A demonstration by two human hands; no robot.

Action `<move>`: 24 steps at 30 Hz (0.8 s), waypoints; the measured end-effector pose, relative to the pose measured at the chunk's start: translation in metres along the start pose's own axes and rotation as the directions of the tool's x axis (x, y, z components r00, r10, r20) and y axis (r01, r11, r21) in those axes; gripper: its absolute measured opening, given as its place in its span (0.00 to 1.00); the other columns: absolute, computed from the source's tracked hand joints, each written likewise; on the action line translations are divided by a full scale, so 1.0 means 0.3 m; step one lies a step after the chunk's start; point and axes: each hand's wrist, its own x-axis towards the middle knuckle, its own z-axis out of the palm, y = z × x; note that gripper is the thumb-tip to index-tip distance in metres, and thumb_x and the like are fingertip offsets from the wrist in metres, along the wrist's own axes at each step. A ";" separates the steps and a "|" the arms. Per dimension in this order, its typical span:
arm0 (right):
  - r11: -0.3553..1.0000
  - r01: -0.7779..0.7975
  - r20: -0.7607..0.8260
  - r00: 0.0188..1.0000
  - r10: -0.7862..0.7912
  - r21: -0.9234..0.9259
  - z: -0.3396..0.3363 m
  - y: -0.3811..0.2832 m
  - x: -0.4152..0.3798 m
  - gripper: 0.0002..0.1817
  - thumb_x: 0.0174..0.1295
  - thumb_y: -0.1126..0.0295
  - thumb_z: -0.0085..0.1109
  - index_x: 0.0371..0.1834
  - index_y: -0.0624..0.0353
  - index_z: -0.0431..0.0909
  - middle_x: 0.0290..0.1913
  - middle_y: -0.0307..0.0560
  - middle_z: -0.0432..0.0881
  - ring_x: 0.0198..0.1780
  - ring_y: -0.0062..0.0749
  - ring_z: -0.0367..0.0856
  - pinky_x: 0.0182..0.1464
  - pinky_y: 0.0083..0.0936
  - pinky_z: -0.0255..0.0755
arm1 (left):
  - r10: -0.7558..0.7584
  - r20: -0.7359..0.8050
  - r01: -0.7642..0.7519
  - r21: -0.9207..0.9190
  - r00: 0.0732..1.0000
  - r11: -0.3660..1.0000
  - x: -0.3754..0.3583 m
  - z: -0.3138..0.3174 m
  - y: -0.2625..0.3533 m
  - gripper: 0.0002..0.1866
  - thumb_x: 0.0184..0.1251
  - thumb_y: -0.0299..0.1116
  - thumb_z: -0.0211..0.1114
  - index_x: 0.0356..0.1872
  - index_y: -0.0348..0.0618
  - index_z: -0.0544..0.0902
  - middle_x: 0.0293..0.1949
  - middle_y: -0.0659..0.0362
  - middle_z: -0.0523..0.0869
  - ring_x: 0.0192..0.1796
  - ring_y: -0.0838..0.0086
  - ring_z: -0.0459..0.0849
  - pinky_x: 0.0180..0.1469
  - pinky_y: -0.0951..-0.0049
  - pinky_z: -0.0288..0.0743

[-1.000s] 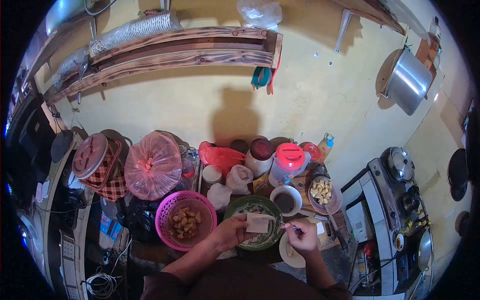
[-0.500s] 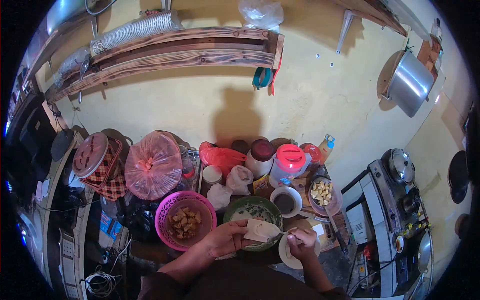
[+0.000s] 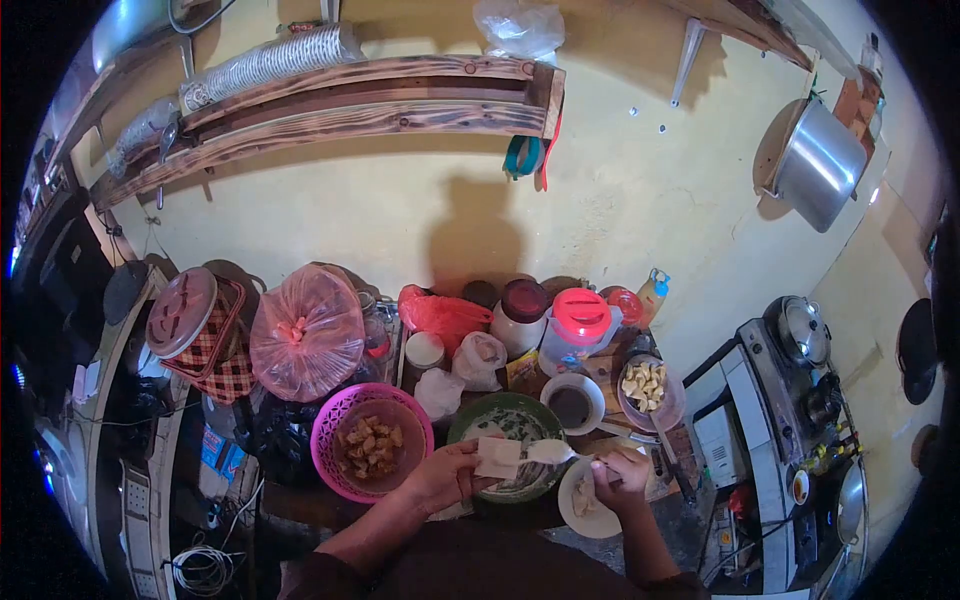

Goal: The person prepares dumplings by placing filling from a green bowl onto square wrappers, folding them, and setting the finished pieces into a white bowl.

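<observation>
My left hand (image 3: 445, 480) pinches a pale, flat square piece (image 3: 497, 458) by its left side, over the green basin (image 3: 540, 488). White paste coats the inside of that basin. In my right hand (image 3: 622, 478) is a spoon (image 3: 583, 458), its end heaped with thick white paste (image 3: 549, 452) close to the right edge of the square. Whether the paste touches the square is hard to tell. Below my right hand sits a white plate (image 3: 597, 524) with some pale pieces on it, partly covered by the hand.
A pink basket (image 3: 322, 440) of browned chunks stands left of the basin. To the right are a bowl of dark liquid (image 3: 571, 405) and a bowl of pale cut pieces (image 3: 643, 386). Behind stand a red-lidded pitcher (image 3: 580, 335) and jars. A stove (image 3: 790, 400) is far right.
My right hand has moved right and slightly up with the spoon, drawing the paste from over the square to its right edge. My left hand has shifted slightly left with the square.
</observation>
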 end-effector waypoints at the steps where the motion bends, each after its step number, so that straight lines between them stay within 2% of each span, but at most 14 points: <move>1: 1.000 0.000 0.000 1.000 0.000 0.000 0.001 -0.004 -0.004 0.05 0.49 0.74 0.59 0.20 0.61 0.76 0.19 0.49 0.76 0.22 0.42 0.76 0.25 0.31 0.69 | 0.038 -0.028 -0.038 0.006 0.999 0.999 0.001 -0.006 -0.006 0.22 0.68 0.23 0.43 0.63 0.34 0.60 0.59 0.47 0.69 0.60 0.60 0.72 0.62 0.62 0.68; 3: 0.965 -0.253 0.036 0.967 0.251 0.071 0.003 -0.013 -0.017 0.07 0.52 0.73 0.58 0.20 0.62 0.76 0.19 0.49 0.76 0.21 0.39 0.76 0.26 0.30 0.68 | 0.068 -0.020 -0.068 0.007 0.997 0.998 0.015 -0.047 -0.028 0.21 0.68 0.23 0.42 0.62 0.34 0.60 0.59 0.47 0.69 0.60 0.60 0.71 0.62 0.61 0.68; 4: 0.965 -0.252 0.037 0.967 0.250 0.072 0.008 -0.008 -0.029 0.07 0.52 0.73 0.58 0.20 0.62 0.76 0.19 0.49 0.76 0.21 0.39 0.76 0.26 0.30 0.68 | 0.099 -0.011 -0.098 0.007 0.995 0.995 0.020 -0.061 -0.036 0.21 0.68 0.24 0.42 0.62 0.35 0.61 0.59 0.48 0.69 0.60 0.60 0.71 0.62 0.59 0.68; 6: 0.778 -0.527 0.178 0.849 0.497 0.344 0.027 0.011 -0.051 0.09 0.56 0.71 0.56 0.20 0.64 0.75 0.19 0.49 0.77 0.21 0.34 0.76 0.26 0.28 0.68 | 0.098 -0.059 -0.098 -0.001 0.993 0.995 0.021 -0.069 -0.046 0.22 0.66 0.22 0.40 0.62 0.34 0.61 0.59 0.48 0.69 0.60 0.59 0.71 0.62 0.60 0.68; 7: 0.777 -0.527 0.178 0.849 0.497 0.344 0.032 0.011 -0.051 0.09 0.56 0.71 0.56 0.20 0.64 0.75 0.19 0.49 0.77 0.21 0.34 0.76 0.26 0.28 0.68 | 0.096 -0.107 -0.097 -0.008 0.990 0.995 0.021 -0.069 -0.049 0.23 0.64 0.20 0.39 0.62 0.34 0.61 0.59 0.47 0.69 0.60 0.59 0.71 0.62 0.60 0.67; 9: 0.578 -0.685 0.323 0.724 0.609 0.444 0.047 0.003 -0.049 0.10 0.59 0.69 0.54 0.25 0.64 0.76 0.19 0.50 0.77 0.22 0.33 0.77 0.26 0.29 0.68 | 0.116 -0.124 -0.118 -0.003 0.985 0.993 0.042 -0.111 -0.075 0.23 0.63 0.19 0.38 0.61 0.34 0.62 0.58 0.48 0.69 0.60 0.60 0.71 0.62 0.60 0.67; 10: 0.578 -0.685 0.322 0.723 0.611 0.443 0.068 -0.001 -0.052 0.10 0.59 0.69 0.54 0.25 0.64 0.76 0.19 0.50 0.77 0.22 0.33 0.77 0.26 0.29 0.68 | 0.138 -0.140 -0.139 0.003 0.981 0.990 0.050 -0.130 -0.085 0.23 0.63 0.19 0.38 0.61 0.34 0.62 0.58 0.48 0.69 0.60 0.60 0.71 0.62 0.59 0.67; 12: 0.764 -0.631 0.226 0.770 0.597 0.130 0.118 -0.014 -0.063 0.08 0.59 0.68 0.54 0.30 0.62 0.78 0.22 0.53 0.79 0.26 0.41 0.81 0.29 0.34 0.71 | 0.137 -0.162 -0.145 -0.035 0.977 0.989 0.052 -0.149 -0.093 0.23 0.62 0.19 0.39 0.60 0.34 0.63 0.58 0.48 0.70 0.59 0.60 0.71 0.61 0.60 0.68; 13: 0.812 -0.569 0.310 0.755 0.578 -0.129 0.127 -0.024 -0.069 0.09 0.59 0.68 0.51 0.36 0.59 0.77 0.26 0.56 0.80 0.31 0.48 0.82 0.33 0.40 0.73 | 0.138 -0.186 -0.154 -0.074 0.973 0.985 0.051 -0.153 -0.093 0.23 0.61 0.19 0.39 0.60 0.34 0.63 0.58 0.49 0.70 0.59 0.61 0.72 0.60 0.61 0.69; 14: 0.812 -0.570 0.309 0.754 0.579 -0.130 0.150 -0.038 -0.077 0.09 0.59 0.68 0.51 0.36 0.59 0.77 0.26 0.56 0.80 0.31 0.48 0.82 0.33 0.40 0.73 | 0.137 -0.185 -0.153 -0.074 0.973 0.985 0.051 -0.166 -0.097 0.23 0.61 0.19 0.39 0.60 0.34 0.63 0.58 0.49 0.70 0.59 0.61 0.72 0.60 0.61 0.69; 16: 0.744 -0.444 0.460 0.592 0.661 -0.498 0.222 -0.059 -0.110 0.09 0.57 0.68 0.49 0.36 0.60 0.75 0.27 0.58 0.81 0.32 0.51 0.82 0.36 0.46 0.73 | 0.191 -0.154 -0.210 -0.114 0.969 0.971 0.054 -0.189 -0.108 0.21 0.62 0.21 0.42 0.58 0.34 0.65 0.56 0.49 0.71 0.56 0.62 0.73 0.58 0.63 0.70; 20: 0.731 -0.323 0.494 0.569 0.657 -0.601 0.374 -0.040 -0.256 0.10 0.53 0.69 0.50 0.36 0.61 0.73 0.24 0.58 0.80 0.29 0.50 0.82 0.31 0.44 0.74 | 0.213 -0.236 -0.238 -0.085 0.948 0.967 0.042 -0.171 -0.105 0.20 0.64 0.24 0.43 0.57 0.34 0.67 0.55 0.50 0.72 0.54 0.62 0.75 0.56 0.64 0.71; 22: 0.828 -0.248 0.611 0.576 0.543 -0.503 0.409 -0.065 -0.274 0.08 0.51 0.69 0.52 0.33 0.61 0.73 0.22 0.59 0.79 0.28 0.51 0.81 0.29 0.43 0.74 | 0.226 -0.233 -0.244 -0.053 0.946 0.968 0.050 -0.196 -0.115 0.18 0.66 0.27 0.45 0.56 0.35 0.68 0.54 0.51 0.74 0.53 0.64 0.75 0.56 0.64 0.71; 24: 0.870 -0.202 0.678 0.556 0.480 -0.450 0.418 -0.122 -0.231 0.08 0.51 0.70 0.51 0.33 0.60 0.73 0.22 0.58 0.79 0.27 0.50 0.82 0.28 0.42 0.75 | 0.230 -0.226 -0.252 -0.070 0.946 0.965 0.043 -0.188 -0.117 0.18 0.66 0.28 0.46 0.56 0.35 0.68 0.53 0.52 0.74 0.53 0.64 0.76 0.55 0.64 0.71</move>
